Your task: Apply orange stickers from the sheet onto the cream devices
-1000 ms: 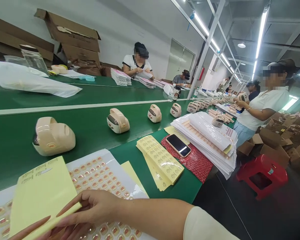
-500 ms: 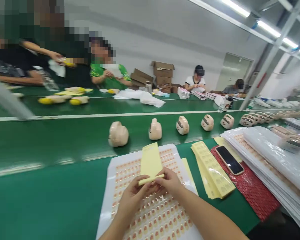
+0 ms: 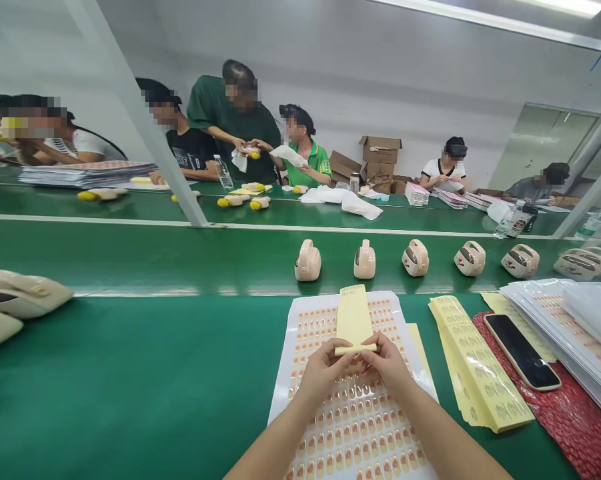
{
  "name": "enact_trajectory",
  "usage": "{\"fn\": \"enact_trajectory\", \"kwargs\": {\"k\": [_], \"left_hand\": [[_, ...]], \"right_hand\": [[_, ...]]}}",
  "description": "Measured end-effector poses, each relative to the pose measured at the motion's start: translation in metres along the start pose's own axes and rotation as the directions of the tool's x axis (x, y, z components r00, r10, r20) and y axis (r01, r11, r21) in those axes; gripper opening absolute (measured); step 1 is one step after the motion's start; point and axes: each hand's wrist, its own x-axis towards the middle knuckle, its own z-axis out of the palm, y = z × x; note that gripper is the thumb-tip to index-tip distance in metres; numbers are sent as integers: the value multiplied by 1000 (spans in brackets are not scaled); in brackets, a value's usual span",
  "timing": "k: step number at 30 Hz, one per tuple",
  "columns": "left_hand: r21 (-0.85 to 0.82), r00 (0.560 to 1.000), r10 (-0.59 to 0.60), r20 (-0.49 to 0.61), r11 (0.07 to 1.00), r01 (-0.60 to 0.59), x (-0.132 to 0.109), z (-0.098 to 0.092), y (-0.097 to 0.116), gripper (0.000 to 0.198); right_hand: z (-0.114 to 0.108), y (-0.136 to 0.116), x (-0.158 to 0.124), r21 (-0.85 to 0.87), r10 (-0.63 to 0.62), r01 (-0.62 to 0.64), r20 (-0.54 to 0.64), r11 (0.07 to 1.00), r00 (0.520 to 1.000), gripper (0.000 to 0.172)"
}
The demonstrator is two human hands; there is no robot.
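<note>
Above the white backing sheet of small cream-and-orange labels (image 3: 286, 360), on the green belt counter (image 3: 130, 373), your left hand (image 3: 323, 377) and right hand (image 3: 387, 363) close in from either side at the centre of the head view. Their fingertips pinch the lower end of a narrow pale yellow paper strip (image 3: 353, 317). The strip stands nearly upright in the picture, with its long axis running straight away from you. Its free top end reaches the far edge of the sheet. Neither hand is clearly nearer to it, as each holds one side of the bottom edge. You cannot tell from this view whether that edge is folded or peeled.

Just beyond the sheet, a row of cream plastic handheld devices (image 3: 364, 259) lines the belt, and two more cream devices (image 3: 20, 293) lie at the far left. To your right are a fanned stack of yellow label strips (image 3: 480, 370), a black smartphone (image 3: 523, 352) on a red bubble-textured mailer (image 3: 560, 420), and a pile of plastic-covered label sheets (image 3: 565, 327). Across the line, a co-worker in a green polo shirt (image 3: 307, 167) holds up a white sheet, beside a standing person in a dark green shirt (image 3: 230, 127). Brown cardboard boxes (image 3: 380, 150) are stacked behind them.
</note>
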Motion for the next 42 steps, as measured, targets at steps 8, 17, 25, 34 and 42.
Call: {"fn": "enact_trajectory", "kwargs": {"k": [8,17,25,34,42], "left_hand": [[-27,1000,-16,9,1000,17,3,-3,-7,55],[6,999,-19,39,1000,19,2,-4,-5,51],[122,988,136,74,982,-144,-5,-1,1,30],[483,845,508,169,704,-520,-12,-3,13,18],[351,988,149,-26,927,-131,-8,-2,5,58]], "right_hand": [[-1,4,3,-3,-8,8,0,1000,1000,62],[-1,4,2,-55,-17,17,-3,998,1000,54],[-2,1,0,-103,-104,104,4,989,995,19],[-6,10,1,-210,-267,258,-12,943,964,28],[-7,15,3,-199,-200,202,32,959,979,26]]}}
